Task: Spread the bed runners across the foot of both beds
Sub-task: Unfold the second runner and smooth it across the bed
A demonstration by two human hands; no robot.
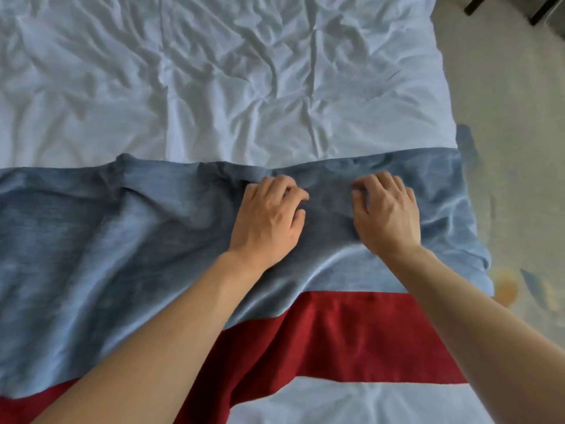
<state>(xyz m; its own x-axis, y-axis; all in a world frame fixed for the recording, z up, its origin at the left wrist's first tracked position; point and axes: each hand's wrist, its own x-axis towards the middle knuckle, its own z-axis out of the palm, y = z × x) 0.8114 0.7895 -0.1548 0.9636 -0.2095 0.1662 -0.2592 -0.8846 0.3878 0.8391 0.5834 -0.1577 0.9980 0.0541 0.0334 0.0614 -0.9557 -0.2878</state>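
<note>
While both hands (327, 215) clutch it | blue runner (107, 240) beneath | overlaps red runner (351, 338)

Blue runner (107, 240) across white bed (214, 87), rumpled, far edge wavy. Red runner (351, 338) beneath it, nearer, partly covered, showing at lower middle and lower left corner. Left hand (269, 215) on blue cloth near far edge, fingers curled, bunching fabric. Right hand (386, 209) just beside, apart from left, fingers curled into cloth the same way. Both forearms reaching in from bottom. Blue cloth hanging over right bed edge. Pale floor (513, 117) at right; dark furniture legs (477, 6) at top right corner.
</note>
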